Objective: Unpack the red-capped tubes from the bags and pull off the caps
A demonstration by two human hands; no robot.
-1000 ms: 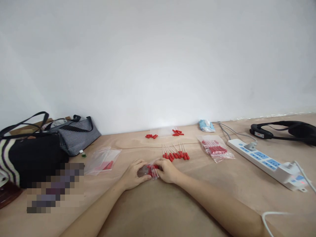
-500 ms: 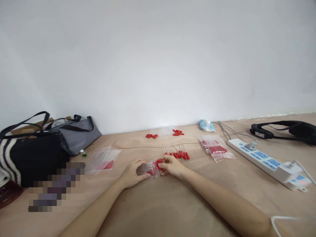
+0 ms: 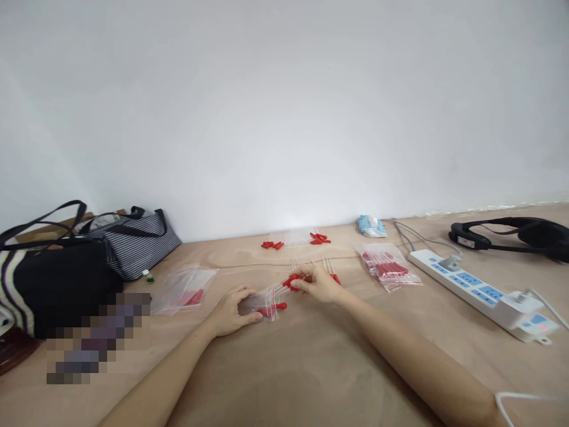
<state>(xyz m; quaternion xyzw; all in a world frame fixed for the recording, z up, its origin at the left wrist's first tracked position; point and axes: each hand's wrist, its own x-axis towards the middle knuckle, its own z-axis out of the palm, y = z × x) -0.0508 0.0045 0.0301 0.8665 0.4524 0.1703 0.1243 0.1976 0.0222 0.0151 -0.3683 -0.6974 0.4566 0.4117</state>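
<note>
My left hand (image 3: 231,308) rests on the table with its fingers curled on a small clear zip bag (image 3: 267,301) that holds red-capped droppers. My right hand (image 3: 317,283) is pinched on red-capped droppers (image 3: 291,281) at the bag's mouth, a little farther back. Just behind that hand a row of loose droppers (image 3: 332,274) lies on the table, mostly hidden by it.
A filled bag of droppers (image 3: 386,265) lies to the right, and empty zip bags (image 3: 184,287) to the left. More droppers (image 3: 296,239) lie near the wall. Striped handbags (image 3: 66,261) stand far left. A white power strip (image 3: 482,293), black headband (image 3: 511,234) and blue packet (image 3: 371,226) lie right.
My right hand has drawn back from the bag towards the loose row, with red-capped droppers in its fingers. The left hand has stayed on the bag.
</note>
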